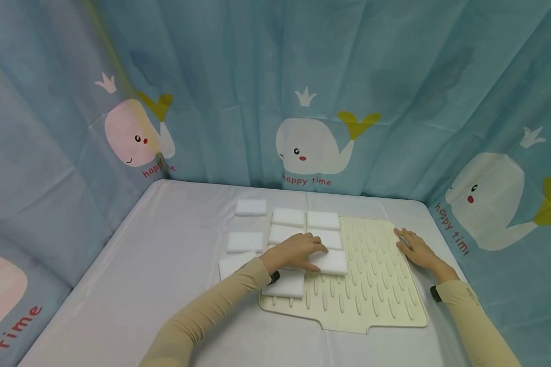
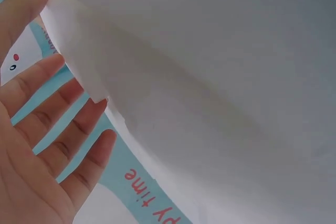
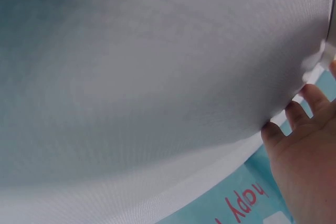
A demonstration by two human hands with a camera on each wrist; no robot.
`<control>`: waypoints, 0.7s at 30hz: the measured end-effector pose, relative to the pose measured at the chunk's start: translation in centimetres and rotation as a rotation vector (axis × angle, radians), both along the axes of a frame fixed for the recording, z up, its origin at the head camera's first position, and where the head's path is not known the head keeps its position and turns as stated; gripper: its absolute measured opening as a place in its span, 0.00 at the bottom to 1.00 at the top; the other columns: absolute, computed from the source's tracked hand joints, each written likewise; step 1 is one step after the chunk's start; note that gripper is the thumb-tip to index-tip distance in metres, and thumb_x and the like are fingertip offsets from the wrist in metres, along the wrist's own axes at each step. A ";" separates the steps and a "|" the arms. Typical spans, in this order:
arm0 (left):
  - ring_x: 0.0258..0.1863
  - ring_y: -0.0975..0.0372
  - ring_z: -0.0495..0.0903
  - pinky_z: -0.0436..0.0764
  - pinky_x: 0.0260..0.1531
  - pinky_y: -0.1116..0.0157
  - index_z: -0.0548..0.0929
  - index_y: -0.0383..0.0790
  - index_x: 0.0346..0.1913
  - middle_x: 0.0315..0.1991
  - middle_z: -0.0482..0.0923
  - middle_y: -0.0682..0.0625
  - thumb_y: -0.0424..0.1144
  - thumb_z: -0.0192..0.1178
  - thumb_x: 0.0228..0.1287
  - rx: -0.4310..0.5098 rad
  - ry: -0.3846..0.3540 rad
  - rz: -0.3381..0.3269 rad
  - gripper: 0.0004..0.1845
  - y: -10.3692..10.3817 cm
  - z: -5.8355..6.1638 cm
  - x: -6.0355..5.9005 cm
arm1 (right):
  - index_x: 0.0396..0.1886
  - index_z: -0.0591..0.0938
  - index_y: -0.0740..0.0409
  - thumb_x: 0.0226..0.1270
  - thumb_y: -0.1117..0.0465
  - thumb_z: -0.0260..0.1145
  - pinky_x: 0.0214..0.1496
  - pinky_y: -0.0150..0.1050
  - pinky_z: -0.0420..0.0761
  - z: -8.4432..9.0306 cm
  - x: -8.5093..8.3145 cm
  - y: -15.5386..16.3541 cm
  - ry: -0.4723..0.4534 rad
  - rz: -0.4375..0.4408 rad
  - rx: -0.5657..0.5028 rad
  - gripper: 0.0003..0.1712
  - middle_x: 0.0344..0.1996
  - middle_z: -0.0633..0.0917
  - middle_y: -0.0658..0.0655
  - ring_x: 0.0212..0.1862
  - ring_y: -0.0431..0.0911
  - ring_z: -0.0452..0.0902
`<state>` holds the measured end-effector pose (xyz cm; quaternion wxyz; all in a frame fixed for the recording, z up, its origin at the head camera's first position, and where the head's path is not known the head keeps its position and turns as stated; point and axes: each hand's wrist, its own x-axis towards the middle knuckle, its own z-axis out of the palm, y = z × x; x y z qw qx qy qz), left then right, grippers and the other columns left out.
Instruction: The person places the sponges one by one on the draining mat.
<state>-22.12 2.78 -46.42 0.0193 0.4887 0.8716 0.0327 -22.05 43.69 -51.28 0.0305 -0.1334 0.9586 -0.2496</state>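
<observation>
Fingers spread, seemingly gripping nothing: left hand [image 1: 296, 251] at white block [image 1: 332, 263], likely light, soft, best pinched sideways; right hand [image 1: 420, 252] by mat [image 1: 344, 324].

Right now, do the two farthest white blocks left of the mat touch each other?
Apart: the head view shows tablecloth between the far block and the nearer block.

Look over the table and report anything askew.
One white block, left of the cream mat and partly hidden by the left sleeve, looks askew: its far edge slants, while neighbouring blocks lie nearly square.
</observation>
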 end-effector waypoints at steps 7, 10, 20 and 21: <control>0.48 0.63 0.72 0.74 0.45 0.65 0.74 0.56 0.59 0.53 0.72 0.56 0.64 0.60 0.52 -0.050 0.018 0.011 0.32 0.1 -0.3 -0.1 | 0.69 0.57 0.69 0.72 0.56 0.50 0.57 0.74 0.44 0.1 0.0 0.0 0.003 0.002 -0.003 0.32 0.66 0.51 0.80 0.64 0.77 0.42; 0.47 0.63 0.73 0.74 0.44 0.65 0.74 0.57 0.60 0.53 0.72 0.56 0.65 0.59 0.52 -0.068 0.032 0.014 0.32 0.2 -0.4 -0.1 | 0.69 0.57 0.69 0.72 0.56 0.50 0.57 0.74 0.44 0.0 0.0 0.0 0.002 0.000 -0.001 0.32 0.66 0.51 0.80 0.64 0.77 0.42; 0.46 0.64 0.72 0.73 0.41 0.66 0.74 0.59 0.59 0.52 0.73 0.58 0.68 0.57 0.51 -0.054 0.065 0.011 0.33 0.1 -0.5 -0.2 | 0.69 0.57 0.68 0.72 0.55 0.50 0.57 0.74 0.45 -0.1 0.0 0.0 -0.003 -0.005 0.004 0.32 0.66 0.52 0.79 0.64 0.77 0.42; 0.47 0.64 0.72 0.73 0.41 0.66 0.74 0.59 0.59 0.52 0.73 0.58 0.68 0.57 0.51 -0.054 0.065 0.013 0.33 0.1 -0.4 -0.2 | 0.69 0.57 0.68 0.72 0.55 0.50 0.57 0.74 0.45 -0.2 0.0 0.0 -0.002 -0.005 0.003 0.32 0.66 0.52 0.79 0.64 0.77 0.42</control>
